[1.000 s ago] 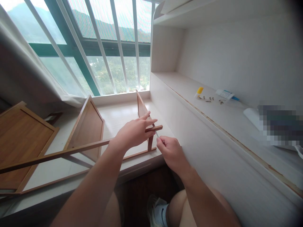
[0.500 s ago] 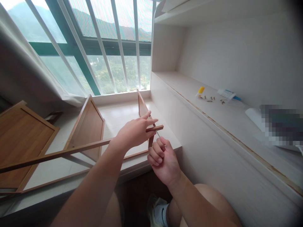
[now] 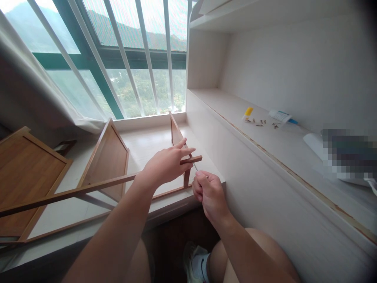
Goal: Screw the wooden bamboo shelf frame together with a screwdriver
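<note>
My left hand [image 3: 171,162] grips a long narrow wooden strip [image 3: 196,159] near its right end, with the strip passing between its fingers and two fingers stretched out. The strip runs left under my forearm, above several upright wooden panels. Just below that end, my right hand [image 3: 210,196] is closed around a thin metal tool [image 3: 195,166]; its slim shaft points up to the strip, and the rest is hidden in the fist. Behind my left fingers stands a narrow wooden panel [image 3: 176,131], its lower part partly covered.
Wooden panels [image 3: 101,161] stand on the white window ledge [image 3: 141,135]. On the shelf [image 3: 232,108] at right lie small metal screws [image 3: 261,121], a yellow-capped container [image 3: 248,113], a blue-tipped tube [image 3: 281,116] and a blurred-out object. A barred window is ahead, a curtain [image 3: 44,74] left.
My right hand has shifted slightly right and turned at the wrist, still around the metal tool. My left hand stays on the strip. The whole view has moved slightly.
</note>
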Action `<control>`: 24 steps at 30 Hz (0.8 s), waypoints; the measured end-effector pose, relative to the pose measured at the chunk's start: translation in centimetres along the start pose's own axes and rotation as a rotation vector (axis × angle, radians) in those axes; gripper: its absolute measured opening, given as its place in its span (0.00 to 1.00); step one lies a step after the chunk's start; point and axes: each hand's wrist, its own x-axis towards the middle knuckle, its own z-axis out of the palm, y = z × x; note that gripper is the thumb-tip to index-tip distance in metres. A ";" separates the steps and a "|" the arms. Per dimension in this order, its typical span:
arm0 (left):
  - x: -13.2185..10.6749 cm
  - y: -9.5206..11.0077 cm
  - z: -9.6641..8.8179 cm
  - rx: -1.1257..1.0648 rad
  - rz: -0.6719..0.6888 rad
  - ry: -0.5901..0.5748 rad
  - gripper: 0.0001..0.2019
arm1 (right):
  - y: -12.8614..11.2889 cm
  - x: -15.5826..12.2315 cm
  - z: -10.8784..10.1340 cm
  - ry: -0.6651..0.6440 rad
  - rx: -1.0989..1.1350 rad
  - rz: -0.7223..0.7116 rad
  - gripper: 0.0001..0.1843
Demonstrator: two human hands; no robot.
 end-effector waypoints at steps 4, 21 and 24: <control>0.0 0.1 -0.2 -0.002 0.004 -0.007 0.24 | 0.0 0.6 -0.6 0.018 -0.129 -0.079 0.24; 0.0 0.2 -0.3 0.064 0.018 -0.011 0.34 | 0.5 0.7 -1.4 0.116 -0.205 -0.147 0.23; -0.2 0.4 -0.9 0.056 0.028 0.005 0.39 | 0.4 0.6 -1.5 0.124 -0.212 -0.160 0.23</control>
